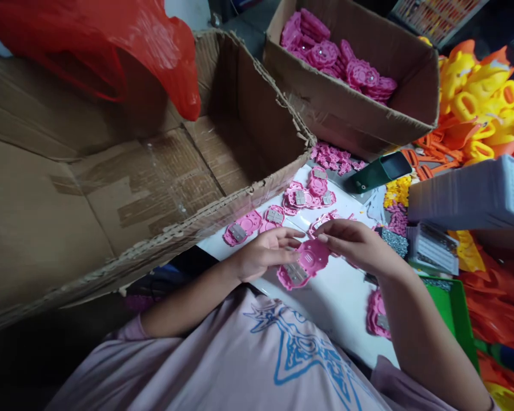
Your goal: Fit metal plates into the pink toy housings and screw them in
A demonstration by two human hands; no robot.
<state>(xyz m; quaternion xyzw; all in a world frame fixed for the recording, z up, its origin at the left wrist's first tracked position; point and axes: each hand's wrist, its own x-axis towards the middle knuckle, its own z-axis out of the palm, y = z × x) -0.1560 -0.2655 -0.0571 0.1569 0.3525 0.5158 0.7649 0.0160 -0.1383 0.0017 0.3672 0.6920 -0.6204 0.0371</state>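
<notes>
My left hand [269, 251] and my right hand [351, 242] meet over the white table [346, 297], both closed on one pink plastic part [306, 264] with a small metal plate on its lower end. The left fingers hold the part from the left and the right fingers pinch its upper edge. Several more pink parts [282, 211] with metal plates lie on the table just beyond my hands. Another pink part [377, 314] lies under my right forearm.
A big empty cardboard box [163, 171] lies at the left, a red plastic bag [111, 45] over it. A second box [360, 108] behind holds pink parts. A dark green phone [379, 171], white stacked trays [475, 194], a green tray [454, 308] and yellow and orange plastic toys [484, 97] crowd the right.
</notes>
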